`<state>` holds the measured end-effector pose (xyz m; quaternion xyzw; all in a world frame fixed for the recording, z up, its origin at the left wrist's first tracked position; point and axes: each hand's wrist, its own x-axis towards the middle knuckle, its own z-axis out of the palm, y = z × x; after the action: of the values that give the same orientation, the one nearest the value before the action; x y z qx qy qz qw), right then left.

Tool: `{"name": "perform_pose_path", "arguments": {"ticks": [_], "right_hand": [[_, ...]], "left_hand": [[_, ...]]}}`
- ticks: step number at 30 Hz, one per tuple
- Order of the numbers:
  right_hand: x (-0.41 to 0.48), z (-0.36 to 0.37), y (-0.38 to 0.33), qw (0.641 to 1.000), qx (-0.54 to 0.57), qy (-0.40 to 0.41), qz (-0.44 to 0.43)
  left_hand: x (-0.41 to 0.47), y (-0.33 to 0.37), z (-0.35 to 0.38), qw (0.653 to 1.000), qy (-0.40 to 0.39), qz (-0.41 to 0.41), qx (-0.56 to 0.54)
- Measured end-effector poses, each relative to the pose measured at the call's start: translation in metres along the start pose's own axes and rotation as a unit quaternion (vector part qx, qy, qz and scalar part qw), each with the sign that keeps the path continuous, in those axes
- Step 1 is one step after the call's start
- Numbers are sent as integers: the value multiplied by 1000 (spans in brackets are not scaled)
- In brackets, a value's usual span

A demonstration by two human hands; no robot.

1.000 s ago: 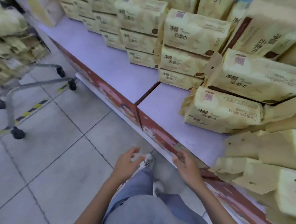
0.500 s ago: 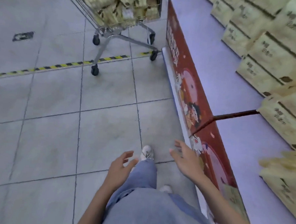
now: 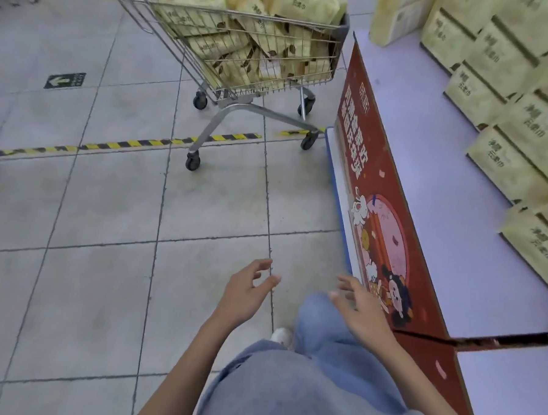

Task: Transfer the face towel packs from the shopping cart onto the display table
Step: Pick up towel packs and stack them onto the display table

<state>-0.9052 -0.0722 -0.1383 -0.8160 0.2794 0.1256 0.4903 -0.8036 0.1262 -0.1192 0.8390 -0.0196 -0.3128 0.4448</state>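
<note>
1. Head view, where things are: the left hand and right hand are both empty, fingers loosely spread and pinching nothing. The face towel packs to move are heaped in the shopping cart, well ahead across the floor. More packs sit stacked on the worktop to the right.
2. What could go wrong, imo: the heap is jumbled and rises above the rim, so pulling one pack could drag a neighbour over the side. The cart is on wheels, so leaning on it could roll it away. One wheel is just beside the worktop's corner and could catch there.
3. Edges: the right hand is close to the red front panel, so a careless swing would clip it. There's also a seam in the worktop where a pack could sit crooked.
4. Room: open tiled floor between the person and the cart. The worktop has a bare strip along its near edge, in front of the stacks.
</note>
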Motion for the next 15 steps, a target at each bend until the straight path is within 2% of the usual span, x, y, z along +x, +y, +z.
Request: {"name": "perform_pose_path", "arguments": {"ticks": [8, 15], "right_hand": [[124, -44, -36, 1000, -18, -24, -8], [250, -86, -110, 993, -61, -85, -55]], "left_hand": [[125, 62, -15, 1000, 0, 0, -23], [192, 97, -42, 992, 77, -63, -82]]}}
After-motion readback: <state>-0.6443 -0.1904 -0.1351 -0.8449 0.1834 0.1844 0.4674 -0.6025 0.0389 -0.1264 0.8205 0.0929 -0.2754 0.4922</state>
